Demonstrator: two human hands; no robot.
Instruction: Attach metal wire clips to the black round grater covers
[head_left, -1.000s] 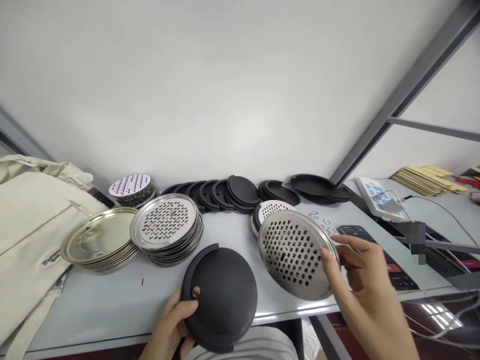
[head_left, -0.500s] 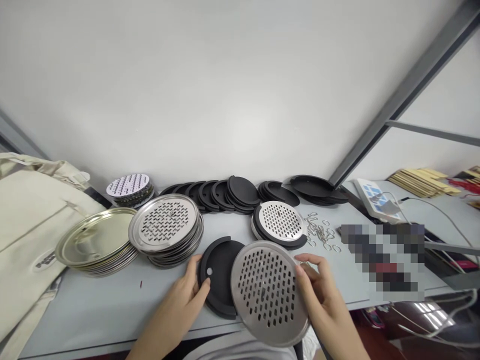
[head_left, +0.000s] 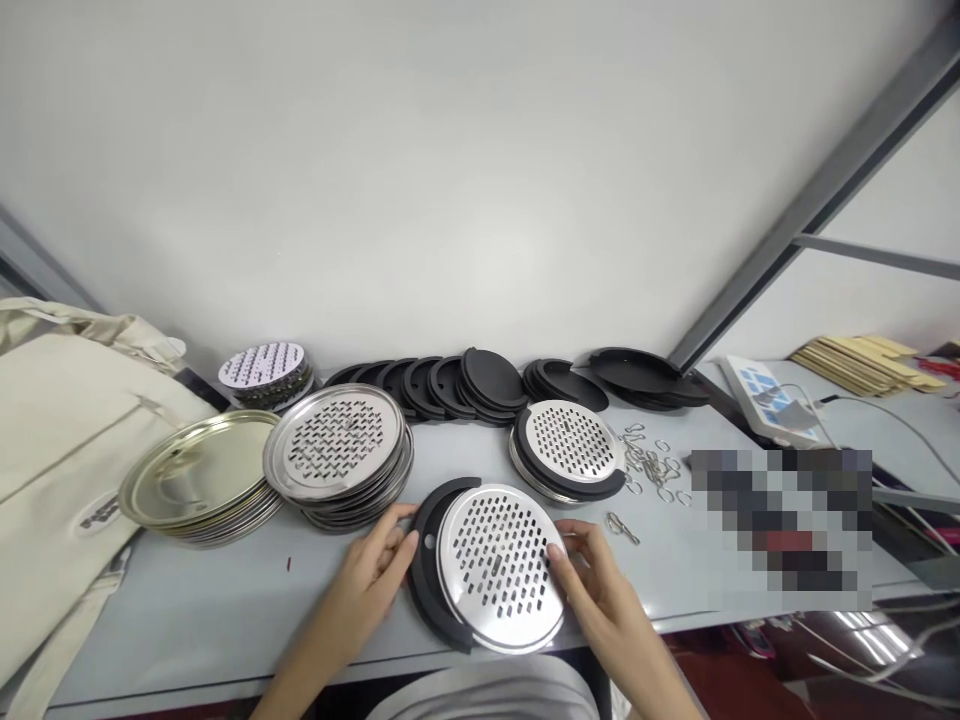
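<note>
Left grip pinching black tray; right grip pinching perforated disc, overlapping tray, seating unclear.

No legible text, oval label on cream bag, dark lettering too blurred to read

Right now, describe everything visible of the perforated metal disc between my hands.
The perforated metal disc is round, shiny and silvery, with a narrow rim and rows of small holes. Facing up, it overlaps the black holder near the front edge of the table; the right hand holds its right edge.
</note>
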